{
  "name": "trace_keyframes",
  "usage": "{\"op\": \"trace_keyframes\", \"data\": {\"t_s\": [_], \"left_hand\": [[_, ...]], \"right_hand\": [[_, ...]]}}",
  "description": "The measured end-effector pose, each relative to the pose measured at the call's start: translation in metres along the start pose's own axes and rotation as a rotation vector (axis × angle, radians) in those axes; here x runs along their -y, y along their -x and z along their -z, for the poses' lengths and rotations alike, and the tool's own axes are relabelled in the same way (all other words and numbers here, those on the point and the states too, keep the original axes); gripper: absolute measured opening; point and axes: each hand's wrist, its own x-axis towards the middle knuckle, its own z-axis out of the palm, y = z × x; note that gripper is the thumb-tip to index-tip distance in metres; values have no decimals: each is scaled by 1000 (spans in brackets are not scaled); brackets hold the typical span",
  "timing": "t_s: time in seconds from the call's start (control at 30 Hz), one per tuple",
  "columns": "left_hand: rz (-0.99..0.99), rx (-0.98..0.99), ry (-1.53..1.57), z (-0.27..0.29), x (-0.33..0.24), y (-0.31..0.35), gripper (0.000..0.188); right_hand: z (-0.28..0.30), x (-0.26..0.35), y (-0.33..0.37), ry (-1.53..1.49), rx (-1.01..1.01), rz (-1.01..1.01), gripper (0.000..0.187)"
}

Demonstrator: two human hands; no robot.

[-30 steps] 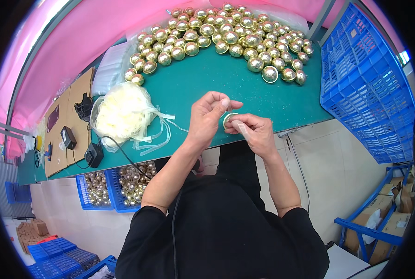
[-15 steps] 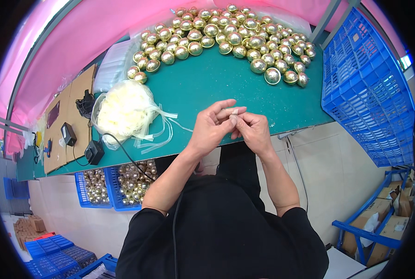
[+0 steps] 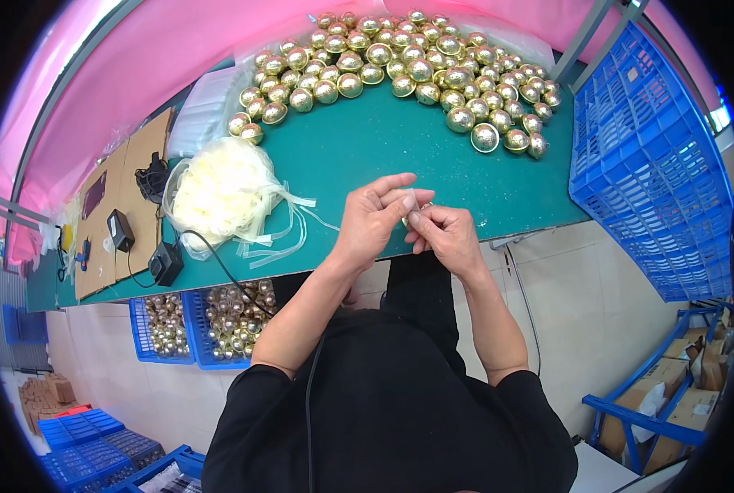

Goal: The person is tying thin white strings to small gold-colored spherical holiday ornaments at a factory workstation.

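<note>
My left hand point(image 3: 372, 217) and my right hand point(image 3: 449, 237) meet over the near edge of the green table, fingertips almost touching. Each pinches with thumb and fingers at a tiny pale thing too small to name. To their left lies a clear plastic bag point(image 3: 174, 197) full of cream-coloured ribbon pieces point(image 3: 223, 191). Translucent ribbon ends point(image 3: 289, 234) trail out of it across the tabletop, one thin strand reaching toward my left wrist. Beyond my hands, shiny gold balls point(image 3: 378, 54) with rims round their middles are heaped along the back.
A tall blue crate point(image 3: 650, 168) stands at the right. Cardboard point(image 3: 133, 193) with black adapters point(image 3: 120, 232) and a cable lies on the left. Under the table, blue baskets point(image 3: 188, 324) hold more balls. A blue rack point(image 3: 630, 411) with cartons is at lower right.
My left thumb and fingers have shifted slightly, and my right fingertips have dropped a little lower beside them. The head view has moved slightly.
</note>
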Motion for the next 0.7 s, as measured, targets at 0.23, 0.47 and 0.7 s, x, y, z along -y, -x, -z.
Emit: {"op": "trace_keyframes", "data": {"t_s": [0.23,0.47,0.7], "left_hand": [[32,-14,4,-5,-5,2,51],[-33,-33,-147,-11,-14,4,49],[-82,0,-307,-16,-25,8,48]], "right_hand": [[5,1,2,62,-26,-36,28],[17,24,1,149,-338,306,8],[20,66,-9,426,-140,425,12]]}}
